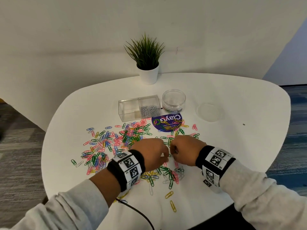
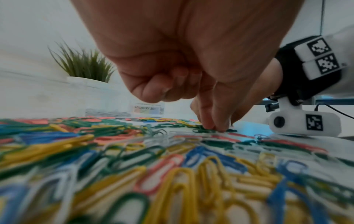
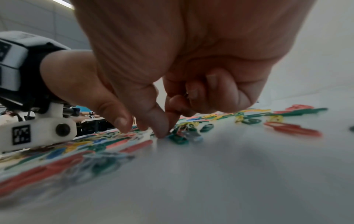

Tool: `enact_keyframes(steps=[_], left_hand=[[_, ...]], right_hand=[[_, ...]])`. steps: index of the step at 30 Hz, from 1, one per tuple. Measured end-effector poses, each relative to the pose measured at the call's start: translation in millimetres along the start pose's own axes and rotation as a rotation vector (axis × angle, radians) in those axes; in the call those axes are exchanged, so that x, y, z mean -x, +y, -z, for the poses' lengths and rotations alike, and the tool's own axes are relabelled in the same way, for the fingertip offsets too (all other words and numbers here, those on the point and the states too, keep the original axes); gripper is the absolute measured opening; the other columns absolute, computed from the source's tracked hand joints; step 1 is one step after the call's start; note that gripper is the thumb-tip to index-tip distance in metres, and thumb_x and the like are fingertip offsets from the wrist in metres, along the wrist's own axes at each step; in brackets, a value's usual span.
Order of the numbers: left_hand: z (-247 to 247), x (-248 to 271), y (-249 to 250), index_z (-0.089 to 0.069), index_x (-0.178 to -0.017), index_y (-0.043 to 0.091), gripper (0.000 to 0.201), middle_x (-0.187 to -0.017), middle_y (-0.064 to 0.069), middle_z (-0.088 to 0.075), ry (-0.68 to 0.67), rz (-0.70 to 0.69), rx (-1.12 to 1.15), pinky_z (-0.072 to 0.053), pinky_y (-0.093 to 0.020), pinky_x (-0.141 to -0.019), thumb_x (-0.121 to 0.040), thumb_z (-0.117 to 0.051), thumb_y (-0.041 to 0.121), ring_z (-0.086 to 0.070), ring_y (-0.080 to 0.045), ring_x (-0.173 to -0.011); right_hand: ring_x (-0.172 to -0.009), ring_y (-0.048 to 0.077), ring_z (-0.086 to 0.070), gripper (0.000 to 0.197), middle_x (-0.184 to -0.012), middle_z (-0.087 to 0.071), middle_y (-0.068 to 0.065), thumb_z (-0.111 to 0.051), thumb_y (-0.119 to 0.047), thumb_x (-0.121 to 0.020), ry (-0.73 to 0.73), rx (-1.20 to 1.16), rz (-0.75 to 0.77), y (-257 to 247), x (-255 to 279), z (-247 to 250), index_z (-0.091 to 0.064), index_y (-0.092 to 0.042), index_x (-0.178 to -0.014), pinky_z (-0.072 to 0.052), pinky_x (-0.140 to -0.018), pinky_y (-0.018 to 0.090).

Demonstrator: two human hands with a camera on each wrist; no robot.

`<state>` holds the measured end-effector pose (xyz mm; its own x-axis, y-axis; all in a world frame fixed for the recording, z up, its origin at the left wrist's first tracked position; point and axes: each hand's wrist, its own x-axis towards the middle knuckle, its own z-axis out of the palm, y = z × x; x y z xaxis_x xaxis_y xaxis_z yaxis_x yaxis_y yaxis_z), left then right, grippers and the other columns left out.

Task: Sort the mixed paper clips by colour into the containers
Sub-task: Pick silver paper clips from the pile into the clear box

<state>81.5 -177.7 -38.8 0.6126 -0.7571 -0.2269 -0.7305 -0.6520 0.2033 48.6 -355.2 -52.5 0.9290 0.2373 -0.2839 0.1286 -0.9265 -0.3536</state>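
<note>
Two hands worked low over the bench (image 1: 232,103): left hand (image 1: 150,153) and right hand (image 1: 186,149), close together, fingers curled, tips pinching down into green paper clips (image 3: 178,140). Too many scattered paper clips (image 1: 116,140) to count, spread across the bench's middle. Two clear containers behind: rectangular box (image 1: 139,107), round jar (image 1: 173,101). One potted plant (image 1: 147,60). Could not tell whether either pinch actually held a clip; fingertips hidden from above, blurred at the wrists.

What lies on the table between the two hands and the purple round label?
In the head view, loose paper clips, mostly green, lie scattered on the white table between the left hand, the right hand and the purple label.
</note>
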Motion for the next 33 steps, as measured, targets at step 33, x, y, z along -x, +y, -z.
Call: enact_keyframes(steps=[33], left_hand=[[93,-92,-108,-0.063,-0.078,0.007,0.024,-0.086,-0.014,-0.068,0.307,0.496,0.772,-0.055,-0.036,-0.076,-0.095,-0.051,0.018,-0.064,-0.029,-0.079]], right_hand=[[-0.098,0.023,-0.059,0.021,-0.111,-0.065,0.008,-0.048,-0.006,-0.094,0.23,-0.289,-0.085,-36,-156,110,-0.062,-0.013,-0.106,-0.044,-0.079,0.03]])
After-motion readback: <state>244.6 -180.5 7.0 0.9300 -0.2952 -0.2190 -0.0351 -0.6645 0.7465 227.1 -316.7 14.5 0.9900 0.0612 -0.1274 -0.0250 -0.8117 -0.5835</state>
